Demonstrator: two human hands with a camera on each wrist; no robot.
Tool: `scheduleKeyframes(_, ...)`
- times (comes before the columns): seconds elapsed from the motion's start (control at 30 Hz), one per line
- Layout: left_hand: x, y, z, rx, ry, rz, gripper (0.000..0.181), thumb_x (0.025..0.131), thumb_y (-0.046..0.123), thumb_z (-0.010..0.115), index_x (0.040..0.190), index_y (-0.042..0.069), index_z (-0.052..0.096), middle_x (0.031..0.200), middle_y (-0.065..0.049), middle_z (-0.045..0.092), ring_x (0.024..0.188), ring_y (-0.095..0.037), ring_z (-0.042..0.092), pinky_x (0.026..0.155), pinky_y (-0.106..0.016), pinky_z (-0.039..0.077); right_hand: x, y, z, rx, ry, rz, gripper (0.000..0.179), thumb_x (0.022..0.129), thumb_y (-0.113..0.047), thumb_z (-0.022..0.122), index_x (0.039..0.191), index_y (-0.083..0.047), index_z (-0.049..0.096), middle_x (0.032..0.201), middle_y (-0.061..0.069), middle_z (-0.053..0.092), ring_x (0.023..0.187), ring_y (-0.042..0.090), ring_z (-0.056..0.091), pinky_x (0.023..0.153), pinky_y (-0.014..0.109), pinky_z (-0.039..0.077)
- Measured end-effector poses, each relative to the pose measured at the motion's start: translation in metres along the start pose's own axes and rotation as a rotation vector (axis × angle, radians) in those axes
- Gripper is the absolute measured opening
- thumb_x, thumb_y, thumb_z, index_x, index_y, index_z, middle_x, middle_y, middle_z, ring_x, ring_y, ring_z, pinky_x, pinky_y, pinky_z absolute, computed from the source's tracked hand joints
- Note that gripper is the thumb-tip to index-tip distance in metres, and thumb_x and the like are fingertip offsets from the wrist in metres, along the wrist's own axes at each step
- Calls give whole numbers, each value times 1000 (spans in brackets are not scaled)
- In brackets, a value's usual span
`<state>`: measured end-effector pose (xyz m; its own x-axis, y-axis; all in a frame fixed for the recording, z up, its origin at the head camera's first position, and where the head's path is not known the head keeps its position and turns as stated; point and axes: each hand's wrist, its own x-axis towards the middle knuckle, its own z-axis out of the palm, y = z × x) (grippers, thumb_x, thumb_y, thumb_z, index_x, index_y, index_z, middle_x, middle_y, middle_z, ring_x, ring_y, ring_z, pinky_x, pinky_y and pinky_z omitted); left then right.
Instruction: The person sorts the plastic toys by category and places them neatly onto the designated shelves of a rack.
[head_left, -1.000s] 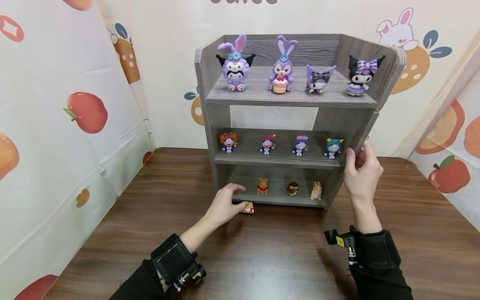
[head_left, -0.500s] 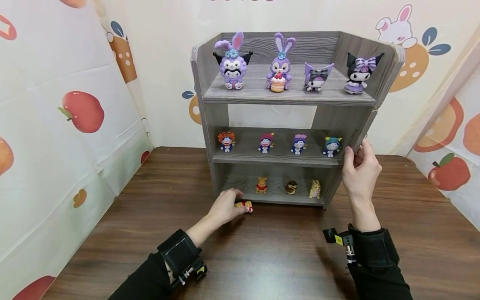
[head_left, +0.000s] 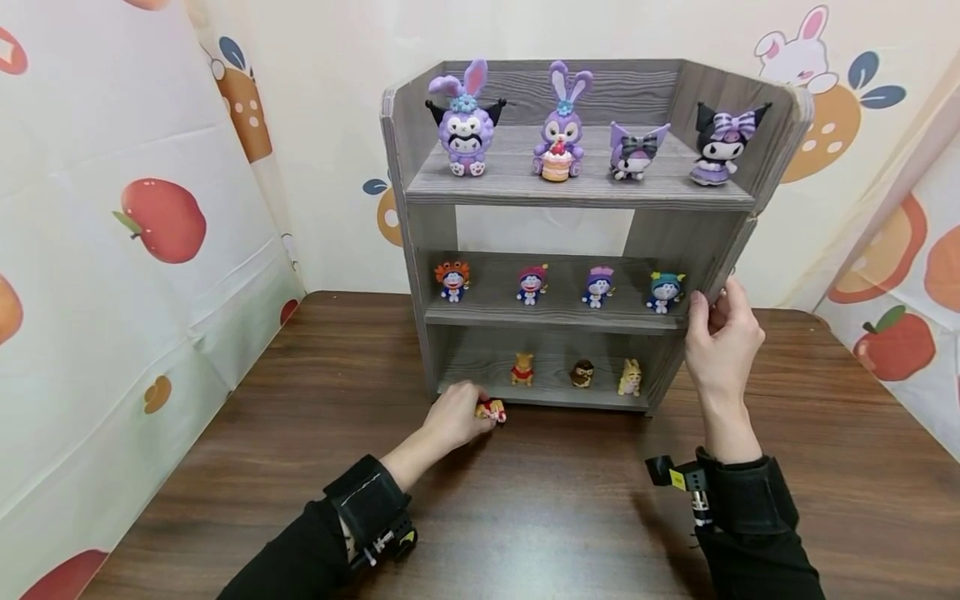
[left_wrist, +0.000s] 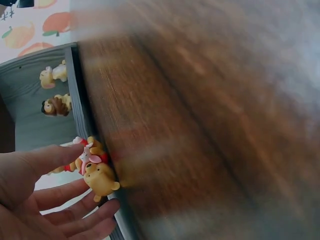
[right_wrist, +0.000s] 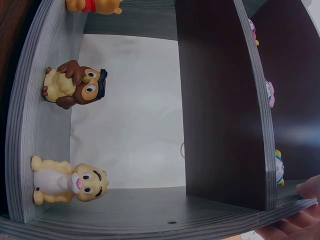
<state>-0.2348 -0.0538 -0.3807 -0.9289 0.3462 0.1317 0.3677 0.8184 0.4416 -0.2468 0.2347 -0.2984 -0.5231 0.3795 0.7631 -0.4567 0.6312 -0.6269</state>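
My left hand [head_left: 455, 417] pinches a small yellow bear figurine [head_left: 491, 410] in front of the shelf's lower left edge. Up close in the left wrist view, the bear figurine [left_wrist: 100, 177] has a red top and a pink-and-white figure against its front. The thumb lies on one side and fingertips reach the other. Whether it touches the table cannot be told. My right hand [head_left: 724, 337] grips the right side panel of the grey wooden shelf [head_left: 577, 200], thumb on the inner side. On the bottom board stand a bear in red [head_left: 522, 369], an owl [head_left: 581, 373] and a cream rabbit-like figurine [head_left: 630, 377].
Several blue figurines in coloured hats, one in an orange hat [head_left: 453, 282], line the middle board. Larger purple ones, including a rabbit with a cake [head_left: 558, 142], fill the top board. The brown table [head_left: 540, 500] meets printed cloth walls [head_left: 165, 308] behind and beside.
My left hand has come down and rightward, its fingers closing round the bear figurine that lay on the table. The figurine now sits slightly turned. My right hand keeps its place on the shelf.
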Motion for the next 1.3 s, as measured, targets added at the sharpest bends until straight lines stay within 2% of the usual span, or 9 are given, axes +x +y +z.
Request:
scheduleKeyframes(0.13,2,2,1,19,0,23,24,72,12,71,91,-2,66,88,-12,60,83,-25,57,70,-34,46,0,0,0,-1,4,1,26,85,-3,51,110,3,58,80,24,64,57,-13,50,49,3,35)
scheduleKeyframes(0.4,3,2,2,53,-1,24,21,72,11,73,86,-2,66,84,-11,60,80,-25,57,68,-34,47,-1,-1,0,25,1,-4,27,85,-2,51,111,3,57,83,23,64,62,-15,51,50,3,36)
scheduleKeyframes(0.67,2,4,-10,121,-36,14,14,68,8,72,76,0,64,77,-10,58,74,-25,57,63,-35,47,0,-1,0,29,-1,-6,27,85,-2,51,111,2,57,84,23,64,62,-14,52,50,3,36)
scheduleKeyframes(0.73,3,5,-14,164,-43,33,12,67,7,72,67,2,61,70,-7,55,68,-23,55,59,-35,46,0,-1,-1,28,-3,-4,27,85,-3,51,112,2,57,85,23,64,63,-15,52,51,3,36)
scheduleKeyframes(0.8,3,5,-17,211,-54,55,18,66,5,72,60,5,55,65,-5,52,64,-21,52,56,-35,44,0,-1,-1,32,-4,-2,27,85,-3,51,112,2,57,86,23,64,65,-15,52,52,3,36)
scheduleKeyframes(0.9,4,8,-21,291,-73,91,22,64,2,70,56,8,50,64,-6,52,63,-21,53,55,-35,44,0,-1,0,33,-6,0,27,85,-3,51,111,3,57,87,23,64,65,-15,52,52,3,37)
scheduleKeyframes(1.07,5,18,-22,457,-144,104,16,64,4,71,61,9,56,74,-9,58,70,-25,57,61,-37,47,0,-1,-1,27,-5,-2,27,85,-3,52,111,3,57,86,23,64,65,-16,51,52,3,36)
scheduleKeyframes(1.17,6,26,-21,576,-197,115,9,68,8,71,71,9,63,79,-10,58,75,-25,57,67,-36,46,0,-1,-1,25,-5,-2,27,85,-3,52,112,2,57,86,23,64,64,-15,51,51,3,36)
scheduleKeyframes(1.3,7,36,-16,692,-252,146,12,71,13,70,82,9,67,85,-8,58,81,-23,55,72,-33,44,0,-1,-1,24,-2,-2,27,85,-3,52,111,2,57,85,23,64,63,-15,51,51,3,36)
